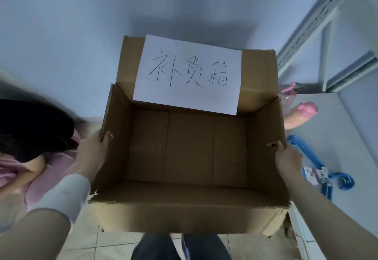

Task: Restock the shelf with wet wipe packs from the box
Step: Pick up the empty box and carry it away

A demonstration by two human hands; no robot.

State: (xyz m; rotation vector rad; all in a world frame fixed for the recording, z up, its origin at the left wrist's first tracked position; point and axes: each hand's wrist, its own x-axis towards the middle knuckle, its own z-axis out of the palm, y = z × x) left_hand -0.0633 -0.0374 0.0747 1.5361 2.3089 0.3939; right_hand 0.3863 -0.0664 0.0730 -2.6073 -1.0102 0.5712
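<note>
**2 hands, 1 bare box**

2 hands hold the box (190, 216) at the centre of the frame, open side up, above a tiled floor (114, 243). The left hand (93, 149), at middle left, grips the top edge of that side wall, with the thumb curled over onto the inner face and the fingers outside. The right hand (286, 157), at middle right, pinches the opposite edge the same way. Inside, only brown cardboard shows; 0 wet wipe packs are visible. A paper label (187, 73) with handwritten characters covers the raised rear flap at upper centre. The shelf (337, 137) fills the right side of the frame, carrying blue hangers (345, 182) and a pink item (302, 114).

As it looks here, the box is probably light and fairly stiff. Its near corners are torn, though, and the walls may flex under a squeeze. The top rims of the 2 side walls, midway along, look the best hold. The loose rear flap is a poor one.
</note>
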